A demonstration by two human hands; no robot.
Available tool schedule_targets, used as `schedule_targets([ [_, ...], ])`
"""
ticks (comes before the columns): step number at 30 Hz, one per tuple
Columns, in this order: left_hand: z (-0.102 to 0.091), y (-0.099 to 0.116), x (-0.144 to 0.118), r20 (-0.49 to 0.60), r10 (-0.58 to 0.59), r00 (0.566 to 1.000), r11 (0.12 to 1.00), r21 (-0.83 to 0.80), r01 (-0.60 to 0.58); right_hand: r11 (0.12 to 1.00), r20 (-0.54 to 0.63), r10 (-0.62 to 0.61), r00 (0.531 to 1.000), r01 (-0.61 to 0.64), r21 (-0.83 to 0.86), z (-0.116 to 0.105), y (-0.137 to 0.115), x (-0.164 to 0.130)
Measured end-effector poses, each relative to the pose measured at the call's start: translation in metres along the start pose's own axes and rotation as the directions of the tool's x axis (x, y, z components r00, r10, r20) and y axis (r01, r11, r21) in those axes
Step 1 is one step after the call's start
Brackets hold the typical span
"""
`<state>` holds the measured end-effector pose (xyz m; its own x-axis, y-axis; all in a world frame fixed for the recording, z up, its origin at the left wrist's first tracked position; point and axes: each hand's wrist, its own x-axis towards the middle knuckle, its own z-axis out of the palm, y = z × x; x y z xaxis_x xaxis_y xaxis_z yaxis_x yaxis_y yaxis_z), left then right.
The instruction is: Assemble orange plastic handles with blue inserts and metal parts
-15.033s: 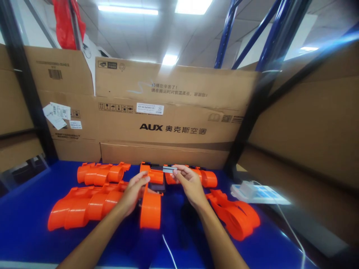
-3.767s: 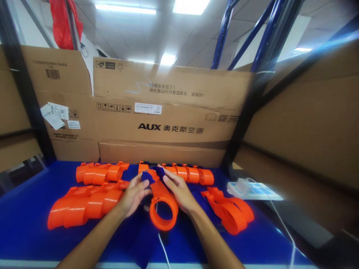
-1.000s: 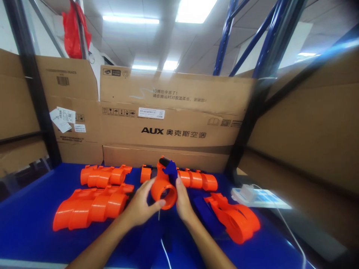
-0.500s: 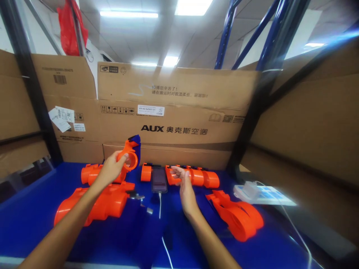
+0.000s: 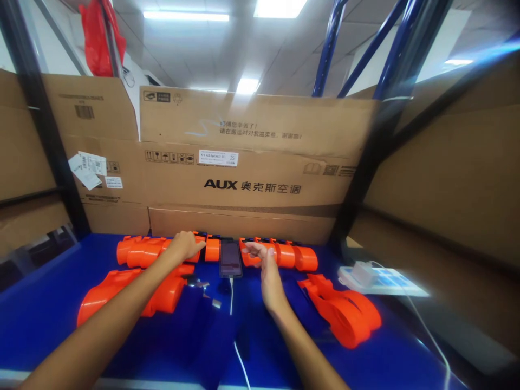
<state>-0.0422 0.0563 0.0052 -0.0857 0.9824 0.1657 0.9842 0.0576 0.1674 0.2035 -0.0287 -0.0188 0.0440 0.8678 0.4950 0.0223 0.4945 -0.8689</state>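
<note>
My left hand (image 5: 187, 245) is closed over an orange tape dispenser (image 5: 194, 254) at the right end of the back-left row; its fingers are partly hidden behind the hand. Fingers loosely stretched, my right hand (image 5: 266, 268) hovers in front of the back-right row of orange tape dispensers (image 5: 286, 257) and holds nothing. Between the two rows, a single tape dispenser (image 5: 212, 250) stands beside a phone (image 5: 231, 259) with a white cable plugged in. Closer to me, more tape dispensers (image 5: 101, 297) lie under my left forearm.
A pair of tape dispensers (image 5: 351, 319) lies on the right of the blue tabletop (image 5: 260, 352). Behind them is a white power strip (image 5: 385, 283) with a plug and cable. Small metal pieces (image 5: 216, 303) lie near the middle. A cardboard panel (image 5: 252, 216) closes off the back.
My left hand has come down with the raised tape dispenser, bringing it into the back-left row. My right hand has stayed almost in place.
</note>
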Motion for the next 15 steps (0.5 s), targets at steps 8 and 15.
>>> schedule_targets([
  [8, -0.010, -0.014, 0.007, 0.029, 0.084, 0.996, 0.992, 0.095, -0.087, 0.998, 0.020, 0.016, 1.000, -0.015, -0.065, -0.002, 0.001, -0.001],
  [15, -0.029, -0.084, 0.002, 0.196, 0.292, 0.936, 0.947, 0.075, -0.311, 1.000, 0.020, -0.002, 1.000, 0.002, -0.025, -0.002, 0.000, -0.001],
])
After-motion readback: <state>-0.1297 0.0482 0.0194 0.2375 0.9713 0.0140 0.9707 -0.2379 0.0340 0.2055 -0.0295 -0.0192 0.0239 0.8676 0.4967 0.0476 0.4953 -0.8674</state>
